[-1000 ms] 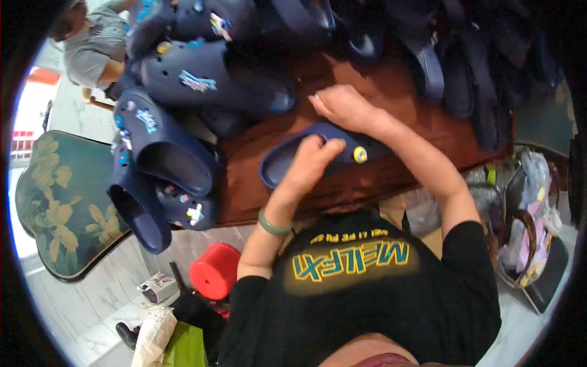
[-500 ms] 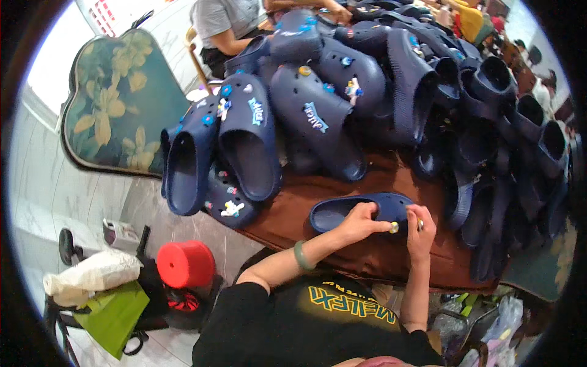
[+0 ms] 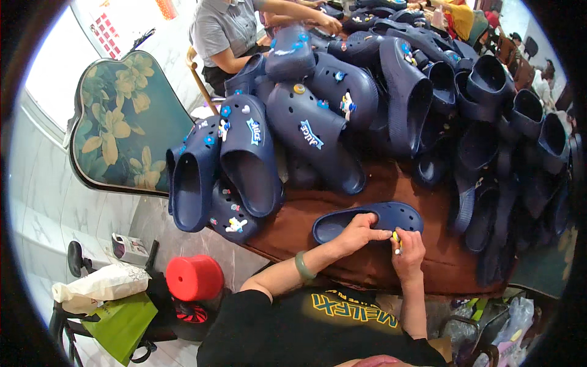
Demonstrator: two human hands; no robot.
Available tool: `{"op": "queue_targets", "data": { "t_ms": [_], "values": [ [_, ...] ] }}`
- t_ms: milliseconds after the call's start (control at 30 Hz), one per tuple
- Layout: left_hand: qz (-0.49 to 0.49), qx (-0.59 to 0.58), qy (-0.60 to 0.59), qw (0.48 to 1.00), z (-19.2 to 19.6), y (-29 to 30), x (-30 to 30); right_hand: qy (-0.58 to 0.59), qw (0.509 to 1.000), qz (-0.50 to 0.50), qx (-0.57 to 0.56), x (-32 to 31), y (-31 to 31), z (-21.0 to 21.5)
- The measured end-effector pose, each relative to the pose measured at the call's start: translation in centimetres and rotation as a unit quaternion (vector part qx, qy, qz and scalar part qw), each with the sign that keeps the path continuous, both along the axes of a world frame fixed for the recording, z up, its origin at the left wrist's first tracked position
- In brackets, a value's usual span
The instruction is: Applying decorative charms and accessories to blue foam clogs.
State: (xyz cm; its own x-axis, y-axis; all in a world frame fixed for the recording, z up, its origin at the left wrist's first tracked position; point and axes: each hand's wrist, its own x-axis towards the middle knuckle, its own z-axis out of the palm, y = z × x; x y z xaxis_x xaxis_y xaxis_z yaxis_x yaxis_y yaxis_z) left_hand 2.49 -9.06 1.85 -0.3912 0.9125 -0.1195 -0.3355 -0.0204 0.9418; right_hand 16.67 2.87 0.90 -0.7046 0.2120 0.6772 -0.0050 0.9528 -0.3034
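Observation:
A dark blue clog [image 3: 400, 215] lies sideways on the brown cloth [image 3: 306, 229] in front of me, with small holes in its toe part. My left hand [image 3: 361, 235] grips the clog's upper edge, thumb by the foot opening. Its index finger reaches toward the toe. My right hand [image 3: 408, 251] is closed beside the toe, pinching a small yellow-and-white shoe charm [image 3: 397, 238]. Both hands' fingertips nearly meet at the charm. The side of the clog behind my hands is hidden.
Many navy clogs with blue, white and yellow charms [image 3: 310, 134] are piled beyond and to the right. A floral green chair back [image 3: 116, 122] stands left, a red stool [image 3: 195, 277] lower left. A person in grey [image 3: 226, 33] sits across. Plastic bags [image 3: 513, 324] lie lower right.
My right hand has moved slightly left and down, toward my left fingertips. The yellow charm, earlier at my left fingertips, is now between my right fingers. The view has tilted up slightly.

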Motion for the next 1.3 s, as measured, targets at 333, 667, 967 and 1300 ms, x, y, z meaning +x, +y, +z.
{"op": "queue_targets", "data": {
  "t_ms": [333,667,967,1300],
  "values": [
    [-0.031,-0.007,-0.006,0.999,0.6,0.5,0.0,0.062,0.946,-0.09,-0.304,-1.0,3.0,1.9],
    [-0.015,-0.003,-0.009,1.0,1.3,0.1,0.4,-0.043,0.958,-0.066,-0.274,-4.6,9.6,-1.0],
    [-0.05,-0.032,-0.004,0.998,1.6,0.1,-0.1,-0.095,0.974,-0.136,-0.152,-3.1,11.1,-3.7],
    [-0.06,-0.019,-0.006,0.998,0.8,0.1,-0.3,-0.167,0.963,-0.148,-0.149,-0.1,8.7,-0.1]
  ]
}}
